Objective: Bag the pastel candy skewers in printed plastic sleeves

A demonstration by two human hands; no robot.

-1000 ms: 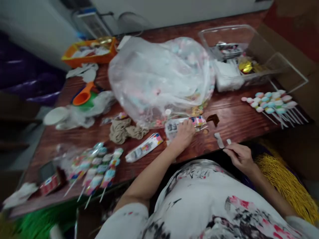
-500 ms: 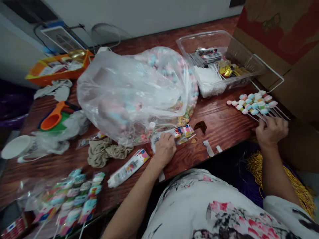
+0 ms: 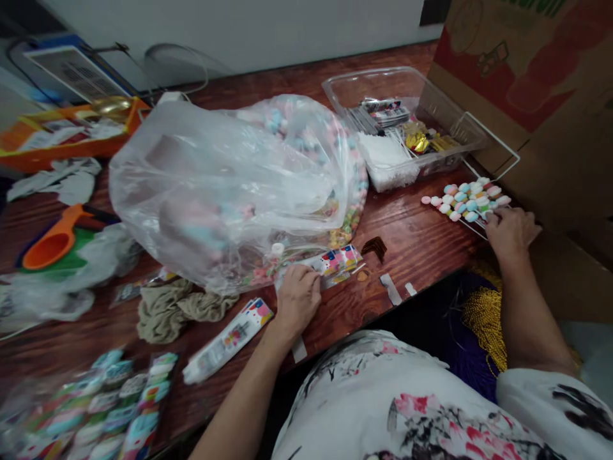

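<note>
My left hand (image 3: pixel 297 299), fingers bent and pressed together, grips the near end of a stack of printed plastic sleeves (image 3: pixel 338 259) in front of the large plastic bag. Far to the right, my right hand (image 3: pixel 513 235) pinches the stick end of a marshmallow skewer beside a pile of marshmallow skewers (image 3: pixel 467 201). The fingers partly hide the sticks there. Pastel marshmallows also fill the large clear bag (image 3: pixel 230 172). A second stack of printed sleeves (image 3: pixel 230 342) lies to the left of my left wrist.
A clear plastic bin (image 3: pixel 402 172) holds white sticks and gold ties. Brown strips (image 3: pixel 374 248) and bits of tape (image 3: pixel 391 289) lie near the table edge. Leftward are a crumpled cloth (image 3: pixel 177 306), an orange scoop (image 3: pixel 52 246) and wrapped skewers (image 3: pixel 105 409). A cardboard box (image 3: pixel 517 83) stands at right.
The view has turned slightly right, so most things sit further left in the picture. My right hand has shifted a little against the marshmallow skewers; my left hand stays on the sleeves.
</note>
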